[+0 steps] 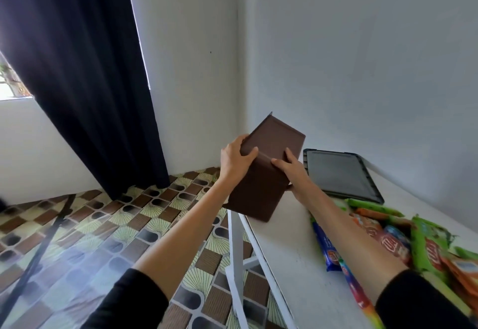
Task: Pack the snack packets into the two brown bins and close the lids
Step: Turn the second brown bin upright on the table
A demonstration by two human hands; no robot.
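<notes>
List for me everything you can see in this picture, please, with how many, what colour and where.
brown bin: one in view, brown, held tilted in the air over the table's far left edge
dark tray: one, dark grey with a black rim, flat on the table's far end by the wall
snack packets: a pile, too overlapped to count, green, orange, red and blue, on the table at the right
table: one, white, right half of the view
curtain: one, dark navy, hanging at the left
floor tiles: patterned brown, cream and black, below left
left hand: one, gripping the bin's left side, black sleeve
right hand: one, gripping the bin's right side, black sleeve
</notes>
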